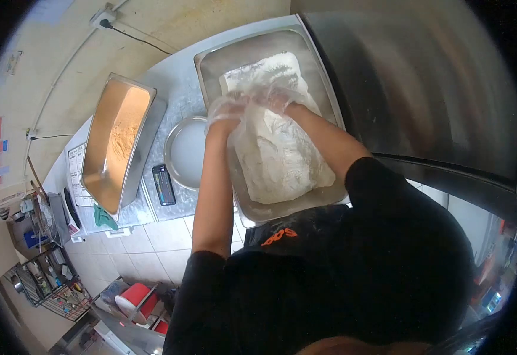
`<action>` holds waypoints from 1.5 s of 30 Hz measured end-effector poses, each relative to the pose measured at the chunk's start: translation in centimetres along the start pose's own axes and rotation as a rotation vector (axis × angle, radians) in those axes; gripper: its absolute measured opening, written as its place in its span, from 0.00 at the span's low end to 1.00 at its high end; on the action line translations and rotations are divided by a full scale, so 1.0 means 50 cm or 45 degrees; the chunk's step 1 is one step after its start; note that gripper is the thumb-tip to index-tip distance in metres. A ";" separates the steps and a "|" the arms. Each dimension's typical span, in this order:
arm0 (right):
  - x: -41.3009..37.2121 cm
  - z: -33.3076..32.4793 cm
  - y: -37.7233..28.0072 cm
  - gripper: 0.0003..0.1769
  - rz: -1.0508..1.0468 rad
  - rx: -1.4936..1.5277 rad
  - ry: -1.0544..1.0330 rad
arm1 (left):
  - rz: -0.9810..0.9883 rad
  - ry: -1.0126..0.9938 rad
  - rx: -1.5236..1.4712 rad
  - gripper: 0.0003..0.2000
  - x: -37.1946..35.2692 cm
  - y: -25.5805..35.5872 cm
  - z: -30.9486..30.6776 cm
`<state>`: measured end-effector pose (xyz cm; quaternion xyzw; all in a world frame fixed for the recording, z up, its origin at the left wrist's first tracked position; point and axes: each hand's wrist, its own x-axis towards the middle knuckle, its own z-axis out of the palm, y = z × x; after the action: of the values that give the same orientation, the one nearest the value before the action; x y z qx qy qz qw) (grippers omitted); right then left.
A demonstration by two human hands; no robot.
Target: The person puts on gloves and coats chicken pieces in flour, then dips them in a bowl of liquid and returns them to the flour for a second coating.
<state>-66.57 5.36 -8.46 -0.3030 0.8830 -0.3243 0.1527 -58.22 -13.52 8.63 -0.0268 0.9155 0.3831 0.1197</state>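
Observation:
Both hands wear loose clear plastic gloves and are close together over white flour-like powder (285,163) heaped in a wide metal tray (212,74). My left hand (228,111) is at the left side of the heap, wrist bent inward. Beside it, my right hand (277,99) reaches in from the right, at the upper middle of the powder. The crinkled, blurred gloves hide the fingers, so I cannot make out their pose or anything between them. A round metal bowl (172,168) with whitish contents stands just left of my left forearm.
Left of the bowl is a deep metal pan (129,171) with orange-brown powder (125,133). A dark phone-like device (164,184) lies on the metal counter (178,94). A green cloth (103,216) hangs by the counter's front edge. A large dark metal appliance (412,89) borders the tray's right.

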 end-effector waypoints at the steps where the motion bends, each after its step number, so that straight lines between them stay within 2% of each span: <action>1: 0.020 0.111 0.073 0.30 -0.194 0.041 -0.241 | -0.083 0.051 0.000 0.25 0.006 0.013 -0.004; 2: 0.044 0.201 0.146 0.34 -0.394 0.073 -0.475 | -0.091 0.047 -0.006 0.25 0.029 -0.025 0.016; 4: -0.103 0.055 -0.034 0.27 -0.657 0.186 -0.464 | 0.120 -0.092 -0.189 0.29 0.089 -0.130 0.073; 5: -0.128 -0.007 -0.078 0.27 -0.646 0.184 -0.460 | 0.127 -0.101 -0.193 0.29 0.083 -0.125 0.084; 7: -0.176 -0.092 -0.129 0.29 0.186 0.202 -1.143 | -0.056 -0.563 0.052 0.39 0.014 -0.100 0.124; 8: -0.230 -0.105 -0.146 0.29 0.201 0.210 -1.155 | 0.043 -0.575 0.237 0.47 -0.043 -0.093 0.145; 9: -0.291 -0.118 -0.160 0.33 0.217 -0.078 -0.780 | 0.149 -0.580 0.427 0.55 -0.101 -0.084 0.162; 10: -0.338 -0.129 -0.184 0.38 0.228 -0.361 -0.395 | 0.120 -0.558 0.492 0.59 -0.154 -0.086 0.200; 11: -0.369 -0.141 -0.235 0.38 0.238 -0.359 -0.394 | 0.092 -0.537 0.558 0.64 -0.197 -0.086 0.240; 12: -0.391 -0.152 -0.293 0.43 0.330 -0.545 -0.446 | 0.098 -0.540 0.555 0.64 -0.218 -0.062 0.270; 13: -0.406 -0.156 -0.323 0.48 0.419 -0.729 -0.502 | -0.164 -0.534 0.565 0.63 -0.242 -0.036 0.300; 14: -0.421 -0.073 -0.243 0.49 0.559 -0.311 -0.422 | -0.424 -0.518 0.576 0.63 -0.263 -0.024 0.311; 15: -0.436 0.008 -0.165 0.50 0.696 0.169 -0.293 | -0.400 -0.248 0.147 0.48 -0.282 -0.055 0.331; 16: -0.451 0.086 -0.090 0.51 0.806 0.579 -0.150 | -0.397 -0.239 0.149 0.48 -0.281 -0.062 0.331; 17: -0.460 0.124 -0.013 0.51 0.797 0.578 -0.145 | -0.373 -0.334 0.328 0.41 -0.276 -0.067 0.328; 18: -0.458 0.141 0.066 0.43 0.378 0.362 -0.237 | -0.345 -0.422 0.506 0.34 -0.261 -0.068 0.322; 19: -0.457 0.144 0.103 0.36 -0.036 0.140 -0.329 | -0.342 -0.412 0.503 0.34 -0.246 -0.065 0.310; 21: -0.426 -0.025 -0.039 0.35 0.184 0.096 -0.588 | 0.007 -1.020 0.936 0.28 -0.234 -0.059 0.282; 22: -0.422 -0.080 -0.093 0.34 0.217 0.012 -0.615 | 0.010 -1.015 0.932 0.28 -0.245 -0.049 0.262; 23: -0.425 -0.119 -0.139 0.33 0.232 -0.086 -0.602 | 0.009 -0.962 0.834 0.28 -0.264 -0.031 0.237; 25: -0.462 -0.107 -0.211 0.32 0.312 -0.361 -0.486 | 0.009 -0.895 0.728 0.29 -0.329 0.055 0.192; 27: -0.506 0.001 -0.228 0.30 0.477 -0.687 -0.247 | -0.055 -0.281 1.196 0.26 -0.410 0.179 0.176; 28: -0.512 0.048 -0.209 0.29 0.554 -0.666 -0.220 | -0.216 -0.268 0.910 0.26 -0.387 0.107 0.248; 30: -0.498 0.093 -0.142 0.28 0.613 -0.357 -0.363 | -0.517 -0.142 0.325 0.26 -0.340 -0.030 0.385; 31: -0.488 0.087 -0.109 0.27 0.584 -0.199 -0.475 | -0.517 -0.133 0.325 0.26 -0.327 -0.084 0.412; 33: -0.472 0.069 -0.085 0.26 0.554 -0.095 -0.540 | 0.385 -0.414 0.565 0.27 -0.301 -0.160 0.418; 34: -0.465 0.061 -0.085 0.26 0.541 -0.089 -0.530 | 0.385 -0.411 0.566 0.27 -0.305 -0.125 0.387; 36: -0.456 0.032 -0.099 0.23 0.503 -0.087 -0.449 | -0.140 -0.317 0.499 0.26 -0.331 -0.008 0.290; 37: -0.447 0.015 -0.100 0.20 0.465 -0.087 -0.364 | -0.142 -0.320 0.498 0.26 -0.324 -0.013 0.275; 39: -0.428 -0.015 -0.076 0.22 0.364 -0.090 -0.394 | 0.308 -0.647 0.582 0.25 -0.295 -0.035 0.236; 41: -0.443 -0.056 -0.096 0.23 0.267 -0.092 -0.425 | 0.342 -0.735 0.727 0.25 -0.276 -0.050 0.238; 43: -0.472 -0.137 -0.186 0.29 0.103 -0.135 -0.319 | 0.372 -0.814 0.872 0.26 -0.299 -0.045 0.252; 44: -0.502 -0.100 -0.207 0.29 0.103 -0.136 -0.318 | 0.389 -0.559 0.982 0.26 -0.341 -0.026 0.269; 45: -0.540 -0.044 -0.232 0.33 0.166 -0.612 -0.065 | 0.404 -0.299 1.086 0.26 -0.362 -0.009 0.286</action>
<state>-41.75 16.49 2.86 -0.2812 0.9483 -0.0868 0.1190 -37.76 -4.50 2.95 0.2086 0.9643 -0.0131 0.1629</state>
